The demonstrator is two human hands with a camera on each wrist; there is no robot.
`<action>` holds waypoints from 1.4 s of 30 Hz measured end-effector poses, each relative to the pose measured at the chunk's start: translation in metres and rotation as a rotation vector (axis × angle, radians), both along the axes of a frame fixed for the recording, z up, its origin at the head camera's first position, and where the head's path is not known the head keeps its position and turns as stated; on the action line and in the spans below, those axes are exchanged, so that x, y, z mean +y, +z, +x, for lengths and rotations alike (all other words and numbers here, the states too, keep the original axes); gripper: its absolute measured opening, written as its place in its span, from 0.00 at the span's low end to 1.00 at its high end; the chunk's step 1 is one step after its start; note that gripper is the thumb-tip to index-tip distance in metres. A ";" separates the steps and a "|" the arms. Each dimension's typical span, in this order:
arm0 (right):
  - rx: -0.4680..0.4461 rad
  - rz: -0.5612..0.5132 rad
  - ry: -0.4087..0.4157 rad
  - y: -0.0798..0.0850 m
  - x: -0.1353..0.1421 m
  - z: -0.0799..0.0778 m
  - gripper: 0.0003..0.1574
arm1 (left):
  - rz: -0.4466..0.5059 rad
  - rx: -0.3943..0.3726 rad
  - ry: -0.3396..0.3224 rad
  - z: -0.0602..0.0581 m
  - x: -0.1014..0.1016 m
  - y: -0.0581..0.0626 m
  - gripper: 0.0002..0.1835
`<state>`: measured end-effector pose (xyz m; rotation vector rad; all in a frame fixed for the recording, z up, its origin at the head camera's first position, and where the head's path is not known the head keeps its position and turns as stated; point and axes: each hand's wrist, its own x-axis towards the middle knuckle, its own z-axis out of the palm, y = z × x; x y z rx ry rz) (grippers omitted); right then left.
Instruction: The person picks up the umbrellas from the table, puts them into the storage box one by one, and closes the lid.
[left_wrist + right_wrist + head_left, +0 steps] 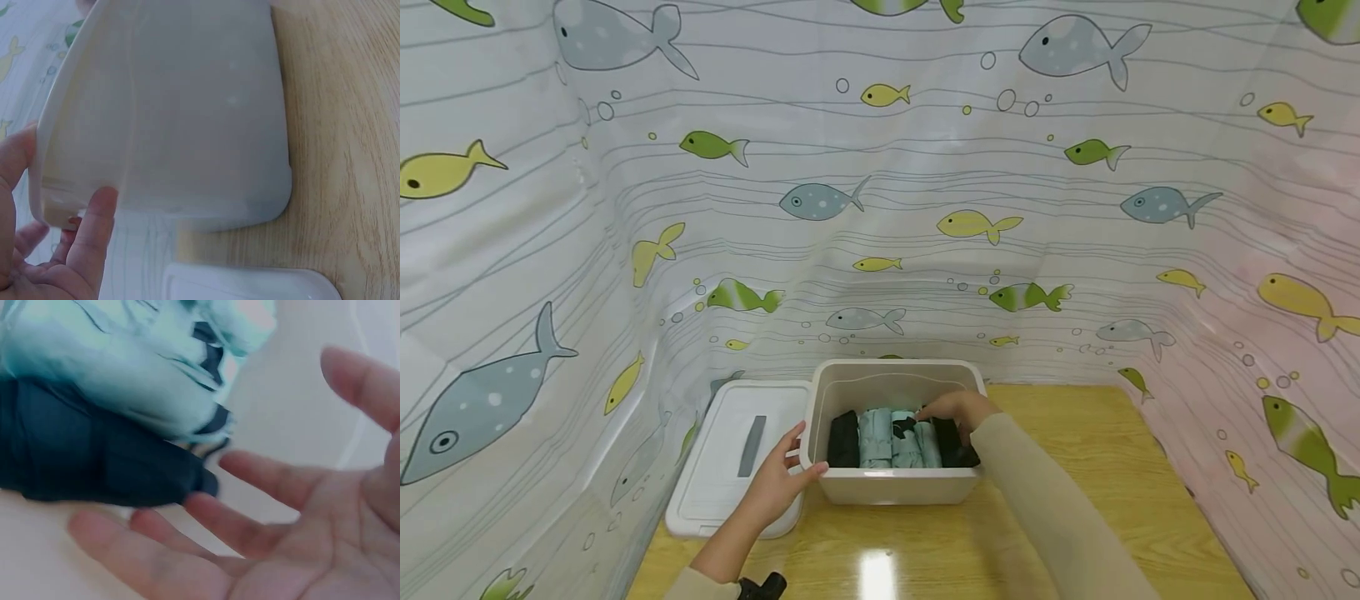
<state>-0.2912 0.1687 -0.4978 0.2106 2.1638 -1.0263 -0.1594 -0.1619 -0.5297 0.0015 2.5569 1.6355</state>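
Note:
A white plastic storage bin (898, 487) stands on the table with rolled cloths in a row inside it. My left hand (775, 487) grips the bin's left rim, thumb on one side of the wall and fingers on the other. Inside the bin lie light teal rolls (875, 437), one with a black patch, between a black roll (844, 440) and another dark roll (949, 442) at the right. My right hand (958, 408) reaches in over the far right part. Up close in the right wrist view, its spread, loosely bent fingers are right at the dark roll's end.
A white lid (715, 467) with a grey handle strip lies on the wood-grain table (1075, 467), left of the bin. Fish-patterned sheeting (910, 167) hangs behind and on both sides. A black band with a device (762, 586) is on the left wrist.

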 end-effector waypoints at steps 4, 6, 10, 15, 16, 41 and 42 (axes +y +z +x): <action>0.009 0.038 0.030 0.018 0.006 0.010 0.58 | -0.005 0.000 0.001 0.000 0.000 -0.001 0.50; -0.004 0.036 0.041 0.025 0.009 0.015 0.57 | -0.001 -0.004 0.001 0.000 0.000 0.000 0.50; 0.024 0.061 0.129 0.039 0.013 0.020 0.51 | 0.000 -0.008 -0.002 -0.001 0.000 0.001 0.50; 0.123 0.077 0.258 0.052 0.016 0.030 0.41 | -0.002 -0.007 -0.005 -0.001 0.000 0.000 0.49; 0.146 0.073 0.270 0.053 0.018 0.034 0.40 | -0.001 -0.006 -0.006 -0.001 0.000 0.000 0.49; 0.819 0.093 0.160 0.032 0.055 0.107 0.13 | -0.011 -0.002 -0.001 0.000 0.001 -0.001 0.49; 0.844 0.091 0.145 0.029 0.056 0.109 0.12 | -0.009 -0.003 0.000 0.000 0.001 -0.001 0.49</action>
